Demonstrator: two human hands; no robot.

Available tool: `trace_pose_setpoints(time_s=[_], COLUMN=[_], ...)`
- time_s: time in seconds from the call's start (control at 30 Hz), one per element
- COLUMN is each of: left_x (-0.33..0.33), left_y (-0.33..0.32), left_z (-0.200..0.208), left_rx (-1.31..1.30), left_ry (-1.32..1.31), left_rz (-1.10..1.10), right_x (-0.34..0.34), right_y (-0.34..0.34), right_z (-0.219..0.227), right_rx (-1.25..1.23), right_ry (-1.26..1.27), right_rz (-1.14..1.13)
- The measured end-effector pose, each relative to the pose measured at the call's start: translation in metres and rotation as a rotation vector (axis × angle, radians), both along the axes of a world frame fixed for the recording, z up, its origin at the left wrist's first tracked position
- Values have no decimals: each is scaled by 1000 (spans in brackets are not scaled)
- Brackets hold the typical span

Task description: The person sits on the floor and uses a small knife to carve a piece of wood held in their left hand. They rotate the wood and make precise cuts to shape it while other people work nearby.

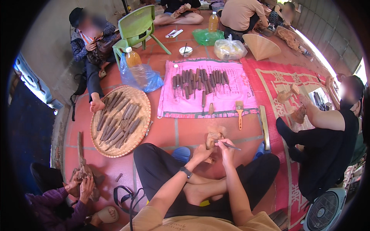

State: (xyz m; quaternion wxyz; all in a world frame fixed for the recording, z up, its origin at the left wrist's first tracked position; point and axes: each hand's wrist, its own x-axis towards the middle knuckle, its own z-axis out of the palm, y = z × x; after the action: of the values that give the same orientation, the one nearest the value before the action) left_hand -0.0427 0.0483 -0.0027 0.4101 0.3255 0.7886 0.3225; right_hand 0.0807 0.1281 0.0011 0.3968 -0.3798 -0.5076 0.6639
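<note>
In front of my crossed legs, my left hand (202, 153) is closed on a small carved piece of light brown wood (212, 138), steadying it from the left. My right hand (227, 151) grips a slim dark pen-like tool (234, 147), its near end meeting the wood and its far end pointing right. Whether that tip is a blade or a pencil point is too small to tell. Just beyond lie a flat brush (239, 111) with an orange handle and a pink sack (210, 104) bearing several wooden-handled carving chisels (203, 79).
A round woven tray (144, 101) of more chisels lies to the left. A wooden bar (264, 125) rests beside the red mat (283, 154) at right. Co-workers sit around, one holding carved wood (92, 175) at lower left. A fan (324, 211) stands lower right, a green chair (137, 25) farther back.
</note>
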Motion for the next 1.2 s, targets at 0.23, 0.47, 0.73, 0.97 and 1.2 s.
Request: trace_pose_setpoints(time_s=[0.23, 0.47, 0.73, 0.97, 1.2], left_x=[4, 5, 9, 2, 3], left_y=[4, 3, 0, 2, 0], left_z=[-20, -15, 6, -11, -11], left_rx=[93, 74, 93, 32, 69], left_ry=[59, 116, 105, 98, 63], left_rz=[-4, -9, -3, -15, 6], right_x=[1, 3, 2, -2, -3], right_y=[-1, 2, -1, -3, -4], right_z=[-2, -5, -2, -3, 0], right_rx=[24, 17, 11, 65, 62], right_ry=[61, 15, 62, 28, 26], right_rz=[15, 7, 42, 53, 81])
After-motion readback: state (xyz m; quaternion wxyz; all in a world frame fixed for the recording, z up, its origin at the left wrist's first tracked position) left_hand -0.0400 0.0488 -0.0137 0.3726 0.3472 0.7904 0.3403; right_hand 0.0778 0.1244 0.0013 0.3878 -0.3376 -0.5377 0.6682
